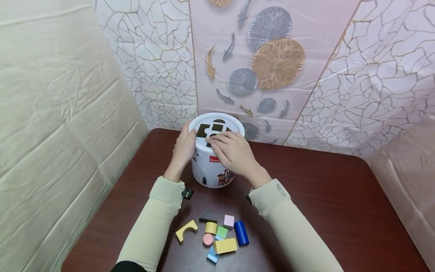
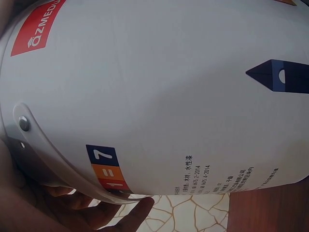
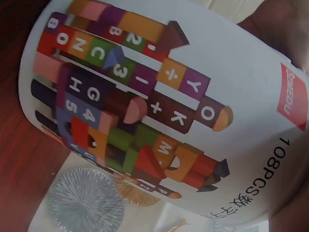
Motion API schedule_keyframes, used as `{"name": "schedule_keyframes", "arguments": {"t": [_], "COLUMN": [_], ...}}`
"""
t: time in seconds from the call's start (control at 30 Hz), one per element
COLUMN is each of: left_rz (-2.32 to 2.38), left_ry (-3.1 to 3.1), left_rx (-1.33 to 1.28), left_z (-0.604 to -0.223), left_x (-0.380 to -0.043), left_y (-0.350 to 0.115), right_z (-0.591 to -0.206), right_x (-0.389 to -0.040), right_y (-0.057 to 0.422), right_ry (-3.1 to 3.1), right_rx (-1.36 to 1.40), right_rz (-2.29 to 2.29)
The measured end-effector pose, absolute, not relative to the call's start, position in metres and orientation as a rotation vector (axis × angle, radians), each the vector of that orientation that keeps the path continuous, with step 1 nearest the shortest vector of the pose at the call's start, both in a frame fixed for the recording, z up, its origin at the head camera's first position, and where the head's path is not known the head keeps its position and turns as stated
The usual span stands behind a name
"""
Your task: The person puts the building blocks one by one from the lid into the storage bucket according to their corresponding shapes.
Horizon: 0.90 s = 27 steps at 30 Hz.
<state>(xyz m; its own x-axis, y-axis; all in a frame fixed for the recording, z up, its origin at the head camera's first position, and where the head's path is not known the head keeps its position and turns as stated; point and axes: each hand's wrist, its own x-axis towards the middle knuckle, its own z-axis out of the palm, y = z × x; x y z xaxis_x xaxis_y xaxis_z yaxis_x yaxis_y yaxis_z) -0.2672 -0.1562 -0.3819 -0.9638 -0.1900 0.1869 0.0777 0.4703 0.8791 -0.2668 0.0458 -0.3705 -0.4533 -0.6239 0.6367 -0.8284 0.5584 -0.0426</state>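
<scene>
A white bucket (image 1: 204, 166) stands upright toward the back of the table, its lid (image 1: 234, 121) cut with shaped holes. My left hand (image 1: 184, 150) grips its left side, thumb at the lid's rim. In the left wrist view, the fingers (image 2: 137, 212) curl round beside the white handle strap (image 2: 44, 151). My right hand (image 1: 237, 154) lies over the lid's front right, fingers fairly straight and tips close to a hole. The right palm's underside is hidden. Printed block pictures (image 3: 140, 96) cover the bucket's side in the right wrist view.
Loose blocks lie on the table (image 1: 323, 196) between the forearms: a yellow arch (image 1: 186, 229), a blue cylinder (image 1: 241, 233), a yellow block (image 1: 225, 246), a pink cube (image 1: 229, 221), a dark triangle (image 1: 208, 217) and several others. A patterned cloth (image 1: 163, 64) hangs behind the table.
</scene>
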Motion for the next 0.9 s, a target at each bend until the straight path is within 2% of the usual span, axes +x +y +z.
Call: {"name": "schedule_keyframes", "arguments": {"t": [0.27,0.5,0.6,0.73,0.9], "left_rz": [-1.486,-1.466,-1.478,-1.492,-1.496], "left_ry": [-2.460,-2.463,-2.454,-2.444,-2.449], "left_rx": [0.088,0.110,0.104,0.098,0.102], "left_z": [-0.383,-0.382,-0.382,-0.382,-0.383], "left_x": [-0.268,-0.268,-0.268,-0.269,-0.268], "left_y": [-0.157,-0.159,-0.159,-0.159,-0.160], "right_z": [-0.384,-0.403,-0.419,-0.441,-0.456], "right_x": [-0.247,-0.207,-0.188,-0.176,-0.175], "right_y": [0.051,0.040,0.031,0.021,0.014], "right_ry": [-2.101,-1.836,-2.214,-2.752,-2.889], "right_rx": [1.200,1.641,1.778,1.748,1.690], "right_rz": [0.669,0.952,0.782,0.258,0.092]}}
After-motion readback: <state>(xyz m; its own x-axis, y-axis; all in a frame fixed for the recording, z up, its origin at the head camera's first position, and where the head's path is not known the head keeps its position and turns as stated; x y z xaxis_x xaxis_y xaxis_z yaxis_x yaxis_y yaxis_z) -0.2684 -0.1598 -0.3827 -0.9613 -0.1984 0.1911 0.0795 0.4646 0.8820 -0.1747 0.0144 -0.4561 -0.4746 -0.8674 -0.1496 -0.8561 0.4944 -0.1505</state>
